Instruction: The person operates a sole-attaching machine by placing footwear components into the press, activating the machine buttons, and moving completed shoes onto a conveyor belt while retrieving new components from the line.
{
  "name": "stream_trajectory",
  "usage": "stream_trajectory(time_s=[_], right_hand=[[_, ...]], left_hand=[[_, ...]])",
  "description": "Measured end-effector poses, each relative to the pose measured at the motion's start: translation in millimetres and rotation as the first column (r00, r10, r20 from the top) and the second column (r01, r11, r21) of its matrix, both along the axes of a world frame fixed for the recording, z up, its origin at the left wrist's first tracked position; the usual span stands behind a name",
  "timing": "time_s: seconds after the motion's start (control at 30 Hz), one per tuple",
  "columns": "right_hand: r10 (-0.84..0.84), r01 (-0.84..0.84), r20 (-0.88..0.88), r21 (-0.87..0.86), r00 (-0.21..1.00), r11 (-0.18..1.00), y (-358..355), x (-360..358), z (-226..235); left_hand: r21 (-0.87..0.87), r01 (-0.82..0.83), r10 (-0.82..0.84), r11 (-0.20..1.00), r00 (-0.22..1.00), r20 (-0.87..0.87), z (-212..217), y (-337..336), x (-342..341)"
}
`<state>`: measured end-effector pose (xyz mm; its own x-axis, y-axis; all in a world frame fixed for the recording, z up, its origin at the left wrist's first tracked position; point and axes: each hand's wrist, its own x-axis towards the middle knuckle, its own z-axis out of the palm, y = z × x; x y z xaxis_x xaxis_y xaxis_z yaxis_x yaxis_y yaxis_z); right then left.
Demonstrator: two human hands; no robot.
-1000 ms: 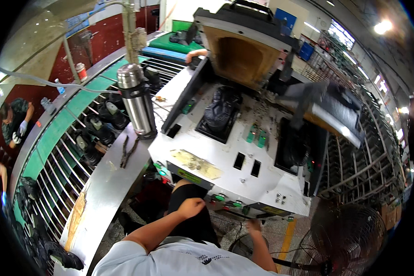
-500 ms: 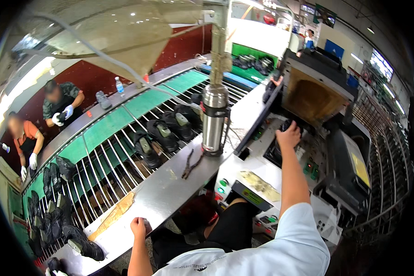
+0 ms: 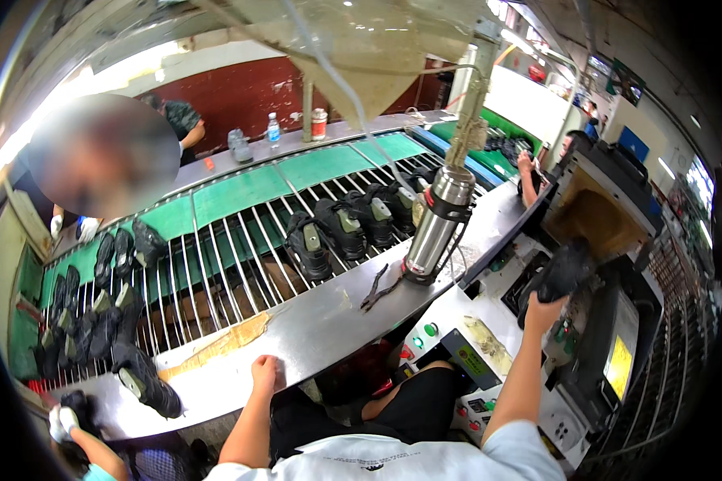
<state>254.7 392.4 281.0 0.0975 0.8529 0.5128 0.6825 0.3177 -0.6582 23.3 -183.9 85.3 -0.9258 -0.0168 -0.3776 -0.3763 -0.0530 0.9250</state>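
Black and blurred, a shoe [image 3: 560, 274] is now sitting in the right hand [image 3: 544, 309], lifted clear above the white machine [image 3: 489, 341]; half a second ago that hand was only reaching into the machine's dark recess. The right arm is stretching up and forward from the white sleeve, fingers wrapping under the shoe's heel end. The left hand [image 3: 263, 373] is resting as a loose fist on the near edge of the steel counter [image 3: 313, 329], much as before, gripping nothing. Just ahead on the counter, dark pliers [image 3: 379, 287] are lying beside a tall steel flask [image 3: 437, 224]. More black shoes [image 3: 341, 228] are riding the slatted conveyor [image 3: 217, 256] beyond.
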Motion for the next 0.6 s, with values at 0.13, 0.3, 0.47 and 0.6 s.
stream_trajectory(time_s=[0.13,0.3,0.47,0.6], right_hand=[[0.099,-0.063,-0.106,0.3,0.989,0.952,-30,36,-71],[0.386,-0.36,-0.513,0.155,0.767,0.92,-89,18,-93],[0.36,-0.993,-0.931,-0.011,0.053,0.118,-167,-7,-68],[0.806,-0.807,-0.589,-0.5,0.052,-0.313,-217,-44,-4]], left_hand=[[0.239,0.28,-0.289,0.93,0.957,0.002,16,52,15],[0.493,0.622,-0.651,0.608,0.746,-0.139,73,120,38],[0.728,0.624,-0.627,0.285,0.695,-0.351,133,156,39],[0.836,0.51,-0.621,0.204,0.727,-0.293,123,111,23]])
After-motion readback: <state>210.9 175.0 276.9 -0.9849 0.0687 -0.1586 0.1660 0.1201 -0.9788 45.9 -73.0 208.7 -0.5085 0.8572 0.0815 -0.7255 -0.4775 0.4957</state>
